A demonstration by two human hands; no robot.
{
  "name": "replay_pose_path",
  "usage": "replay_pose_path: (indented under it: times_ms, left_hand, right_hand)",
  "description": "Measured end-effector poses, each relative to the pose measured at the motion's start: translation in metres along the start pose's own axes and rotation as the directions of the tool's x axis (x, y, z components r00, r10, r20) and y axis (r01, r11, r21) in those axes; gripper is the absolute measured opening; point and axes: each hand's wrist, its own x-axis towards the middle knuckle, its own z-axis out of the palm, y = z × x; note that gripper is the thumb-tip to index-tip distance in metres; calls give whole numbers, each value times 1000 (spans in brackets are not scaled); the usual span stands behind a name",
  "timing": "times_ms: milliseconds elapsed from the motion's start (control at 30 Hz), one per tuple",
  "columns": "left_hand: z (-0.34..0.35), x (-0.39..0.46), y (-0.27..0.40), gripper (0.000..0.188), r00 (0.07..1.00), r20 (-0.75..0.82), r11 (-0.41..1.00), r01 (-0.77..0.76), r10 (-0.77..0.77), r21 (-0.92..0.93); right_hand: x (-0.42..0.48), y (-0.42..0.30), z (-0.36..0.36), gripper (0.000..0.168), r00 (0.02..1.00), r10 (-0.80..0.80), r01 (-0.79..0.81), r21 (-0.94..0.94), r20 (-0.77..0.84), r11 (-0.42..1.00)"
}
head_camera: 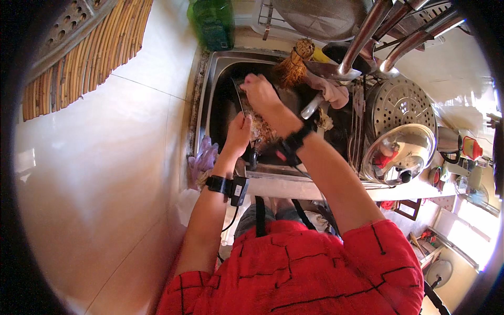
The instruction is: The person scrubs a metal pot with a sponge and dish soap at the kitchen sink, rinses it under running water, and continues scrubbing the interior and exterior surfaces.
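Observation:
Over the sink basin [220,114], my left hand [238,134] grips the near end of a thin, flat dark object [238,96], seen nearly edge-on. Its exact kind cannot be made out. Close to its far end is my right hand [262,92], fingers curled; whether they hold anything is hidden. Beneath my hands, brownish wet bits [263,130] lie in the basin by the black faucet-like fitting [254,151]. A bundled-fibre pot brush [293,65] stands at the basin's far right, beside a pinkish cloth [334,90] and a metal handle [312,106].
Steel utensils [362,37] hang at upper right, near a mesh strainer [323,15]. A perforated steamer tray [405,106] and glass lid [399,153] stand right of the sink. Left are a purple plastic bag [204,155], a green bottle [212,23] and a tiled wall [98,157].

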Motion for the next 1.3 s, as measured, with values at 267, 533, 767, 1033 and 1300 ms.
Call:
replay_pose_path:
  times_ms: [267,533,767,1033,1300]
  left_hand:
    - [2,-1,-5,18,997,-35,996,-64,62,-56]
    - [-8,-4,6,19,998,51,998,32,-29,-60]
    - [-10,-10,14,17,995,38,923,96,-88,-372]
    - [-5,-6,6,18,995,53,851,99,-84,-516]
    - [-3,0,11,15,985,2,783,137,-171,-606]
  right_hand:
    - [-48,-24,-21,27,997,-69,72,81,-31,994]
    - [1,-9,-7,21,994,80,-75,-65,77,995]
    - [-34,-28,-20,29,992,-105,106,2,-74,994]
    - [-63,-33,-16,34,975,57,-48,49,-215,998]
    - [-114,-56,-26,42,989,60,-43,126,-135,991]
